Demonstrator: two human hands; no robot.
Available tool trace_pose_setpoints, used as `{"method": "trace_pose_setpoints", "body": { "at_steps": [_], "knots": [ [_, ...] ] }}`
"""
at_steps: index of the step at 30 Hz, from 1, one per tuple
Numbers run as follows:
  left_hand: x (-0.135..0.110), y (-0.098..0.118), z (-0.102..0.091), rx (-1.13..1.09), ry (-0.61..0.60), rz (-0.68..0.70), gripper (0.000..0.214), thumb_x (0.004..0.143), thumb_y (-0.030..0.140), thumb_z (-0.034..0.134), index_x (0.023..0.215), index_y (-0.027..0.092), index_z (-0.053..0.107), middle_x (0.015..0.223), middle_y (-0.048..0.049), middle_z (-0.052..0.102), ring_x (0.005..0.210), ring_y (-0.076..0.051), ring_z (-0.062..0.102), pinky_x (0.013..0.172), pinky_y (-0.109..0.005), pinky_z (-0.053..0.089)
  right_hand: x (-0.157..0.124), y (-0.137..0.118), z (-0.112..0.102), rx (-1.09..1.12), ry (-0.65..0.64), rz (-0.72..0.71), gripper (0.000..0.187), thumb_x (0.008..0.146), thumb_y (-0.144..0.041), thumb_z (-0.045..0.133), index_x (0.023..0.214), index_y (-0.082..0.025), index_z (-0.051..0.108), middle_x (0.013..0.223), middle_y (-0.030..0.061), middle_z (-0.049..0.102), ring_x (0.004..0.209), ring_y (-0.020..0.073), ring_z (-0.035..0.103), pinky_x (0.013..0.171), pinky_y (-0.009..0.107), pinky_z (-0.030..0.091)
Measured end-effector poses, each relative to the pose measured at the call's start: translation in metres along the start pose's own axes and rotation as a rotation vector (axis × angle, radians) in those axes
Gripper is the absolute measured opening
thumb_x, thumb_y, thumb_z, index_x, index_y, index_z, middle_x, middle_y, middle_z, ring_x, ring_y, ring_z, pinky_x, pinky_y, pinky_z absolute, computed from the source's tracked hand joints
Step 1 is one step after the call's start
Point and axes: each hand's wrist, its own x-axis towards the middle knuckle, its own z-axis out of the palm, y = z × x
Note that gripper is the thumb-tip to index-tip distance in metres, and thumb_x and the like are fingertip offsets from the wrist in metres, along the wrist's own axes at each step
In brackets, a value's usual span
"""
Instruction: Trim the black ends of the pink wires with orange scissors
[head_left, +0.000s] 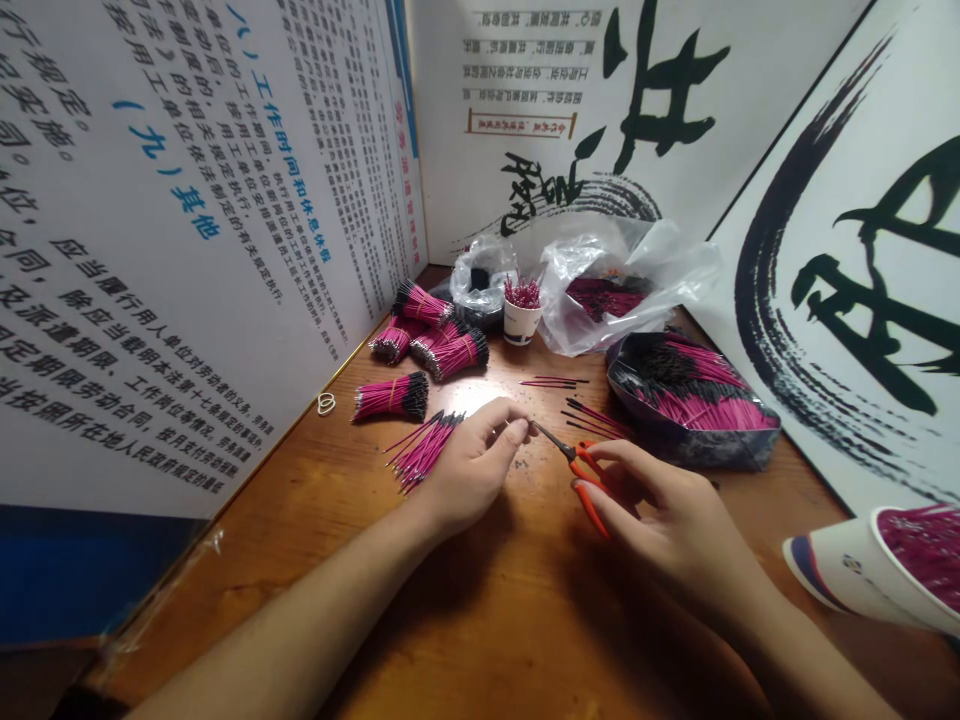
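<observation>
My right hand (660,500) is closed around the orange handles of a small pair of scissors (576,460), whose dark blades point left. The tips of the blades reach my left hand (480,455), where thumb and forefinger are pinched together. What lies in that pinch is too small and hidden to make out. Loose magenta wires (420,455) with black ends spread on the table just left of my left hand, which partly covers them. Beyond the scissors lie a few single wires (596,418) with black ends.
Rubber-banded wire bundles (390,397) stand at the back left, near pale bands (325,404). A paper cup (521,328), a plastic bag (559,320) and a dark box (697,440) hold magenta pieces. Another cup (847,560) tilts at right. Printed panels (225,250) enclose the table (480,640).
</observation>
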Motion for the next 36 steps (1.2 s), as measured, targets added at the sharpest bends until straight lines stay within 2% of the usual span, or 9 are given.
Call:
{"method": "trace_pose_setpoints", "body": {
  "at_steps": [9, 19, 26, 36],
  "knots": [
    [-0.0009, -0.0003, -0.0007, -0.003, -0.017, -0.006, 0.018, 0.094, 0.024, 0.044, 0.084, 0.016, 0.056, 0.08, -0.0015, 0.055, 0.078, -0.014, 0.05, 0.076, -0.025, 0.042, -0.0004, -0.0007, -0.0009, 0.014, 0.013, -0.017, 0.018, 0.089, -0.032, 0.059, 0.1, -0.02, 0.066, 0.067, -0.0019, 0.067, 0.053, 0.0111, 0.058, 0.05, 0.019, 0.045],
    [0.001, 0.0002, -0.0029, -0.042, -0.055, -0.031, 0.02, 0.093, 0.025, 0.043, 0.078, 0.017, 0.053, 0.077, -0.0007, 0.05, 0.077, -0.014, 0.046, 0.077, -0.027, 0.039, -0.0021, 0.0009, -0.0022, 0.051, -0.017, 0.002, 0.02, 0.091, -0.031, 0.057, 0.105, -0.021, 0.067, 0.083, 0.0023, 0.075, 0.065, 0.0126, 0.066, 0.056, 0.018, 0.049],
    [0.0, -0.0012, -0.0038, -0.074, -0.066, -0.044, 0.021, 0.094, 0.026, 0.042, 0.078, 0.017, 0.052, 0.077, -0.0007, 0.049, 0.078, -0.015, 0.045, 0.078, -0.028, 0.037, -0.0008, -0.0014, -0.001, 0.024, 0.003, 0.004, 0.018, 0.089, -0.033, 0.059, 0.1, -0.02, 0.067, 0.065, -0.0018, 0.067, 0.051, 0.0111, 0.058, 0.049, 0.019, 0.043],
    [-0.0003, -0.0021, -0.0026, -0.146, -0.075, -0.082, 0.019, 0.092, 0.027, 0.044, 0.078, 0.017, 0.052, 0.076, 0.0, 0.048, 0.077, -0.015, 0.043, 0.078, -0.027, 0.036, -0.0012, -0.001, -0.0008, 0.016, -0.036, 0.011, 0.019, 0.088, -0.032, 0.059, 0.101, -0.02, 0.066, 0.066, -0.0016, 0.065, 0.053, 0.0113, 0.056, 0.051, 0.02, 0.043]
  ]
}}
